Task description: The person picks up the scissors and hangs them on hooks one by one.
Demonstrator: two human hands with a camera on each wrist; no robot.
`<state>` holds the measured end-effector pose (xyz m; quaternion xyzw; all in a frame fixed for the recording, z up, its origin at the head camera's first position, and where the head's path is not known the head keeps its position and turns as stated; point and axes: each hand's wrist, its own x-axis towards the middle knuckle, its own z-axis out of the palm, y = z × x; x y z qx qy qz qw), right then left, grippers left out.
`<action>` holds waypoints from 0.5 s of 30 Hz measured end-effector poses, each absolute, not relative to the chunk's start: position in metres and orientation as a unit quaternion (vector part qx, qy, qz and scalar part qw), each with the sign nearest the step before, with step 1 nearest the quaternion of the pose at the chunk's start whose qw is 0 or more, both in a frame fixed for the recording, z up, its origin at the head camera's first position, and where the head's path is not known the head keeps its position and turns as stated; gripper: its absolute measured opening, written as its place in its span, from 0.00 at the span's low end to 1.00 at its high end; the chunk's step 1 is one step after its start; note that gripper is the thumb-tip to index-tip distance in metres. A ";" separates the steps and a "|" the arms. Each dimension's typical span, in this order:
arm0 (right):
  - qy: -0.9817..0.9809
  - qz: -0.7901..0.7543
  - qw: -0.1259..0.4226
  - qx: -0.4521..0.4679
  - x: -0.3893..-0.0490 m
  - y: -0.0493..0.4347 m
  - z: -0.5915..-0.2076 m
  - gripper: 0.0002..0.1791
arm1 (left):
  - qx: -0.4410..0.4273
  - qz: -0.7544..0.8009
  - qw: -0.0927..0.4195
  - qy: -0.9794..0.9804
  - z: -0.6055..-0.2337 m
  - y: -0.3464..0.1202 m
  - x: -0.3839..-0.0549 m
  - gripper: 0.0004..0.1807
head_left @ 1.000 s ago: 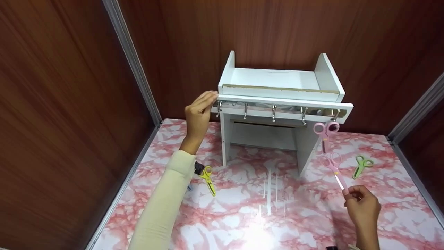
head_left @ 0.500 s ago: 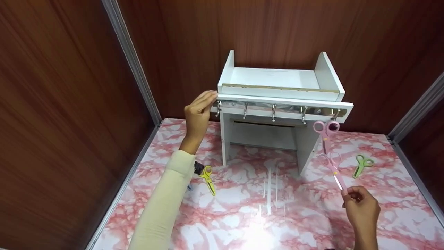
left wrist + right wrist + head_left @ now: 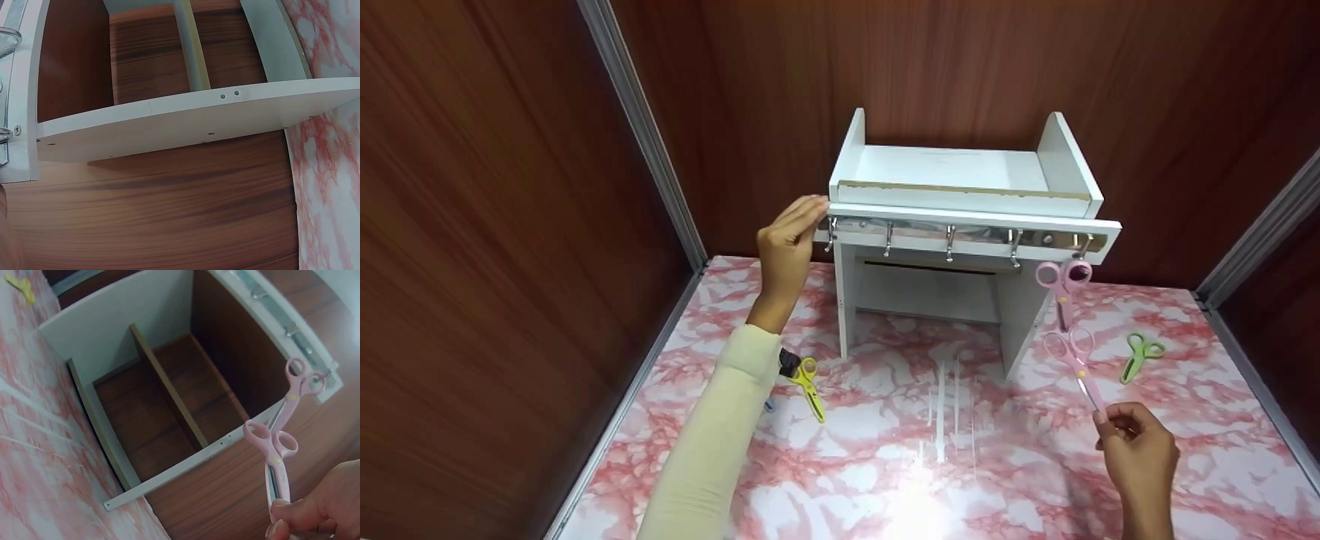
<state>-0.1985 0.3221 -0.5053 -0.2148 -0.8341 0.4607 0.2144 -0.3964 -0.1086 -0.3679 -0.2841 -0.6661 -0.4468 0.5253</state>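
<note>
My right hand [image 3: 1140, 446] pinches pink scissors [image 3: 1081, 370] by the blade end, handles upward. In the right wrist view, thumb and fingertip close on the blades of these scissors [image 3: 275, 459]. Just above, a second pair of pink scissors [image 3: 1063, 298] hangs by a handle loop from the rightmost hook; the held handles overlap its blade tips in that view. The metal hook rail [image 3: 990, 235] runs along the front of a white shelf unit [image 3: 952, 169]. My left hand [image 3: 787, 244] touches the rail board's left end with extended fingers; its thumb is mostly hidden.
Green scissors [image 3: 1131, 367] lie on the marbled table [image 3: 855, 450] at right. Yellow scissors [image 3: 812, 395] lie at left beside a dark object [image 3: 789, 363], partly behind my left sleeve [image 3: 712, 435]. Brown panels [image 3: 495, 225] enclose the table at the back and sides.
The held pink scissors have shifted slightly left, their handles staying close to the hanging pair's tips. My left hand keeps its place on the board's end. The view has drifted slightly.
</note>
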 end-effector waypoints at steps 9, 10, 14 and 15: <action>-0.834 0.459 0.218 -0.214 -0.194 0.318 -0.499 0.05 | -0.285 -0.450 0.528 -0.662 -0.369 -0.109 -0.397 0.07; -0.834 0.458 0.219 -0.215 -0.194 0.318 -0.498 0.05 | -0.285 -0.451 0.527 -0.662 -0.369 -0.109 -0.397 0.07; -0.836 0.456 0.215 -0.216 -0.191 0.316 -0.495 0.05 | -0.285 -0.453 0.525 -0.662 -0.369 -0.108 -0.397 0.07; -0.837 0.455 0.214 -0.217 -0.190 0.316 -0.494 0.06 | -0.284 -0.453 0.525 -0.662 -0.369 -0.108 -0.397 0.07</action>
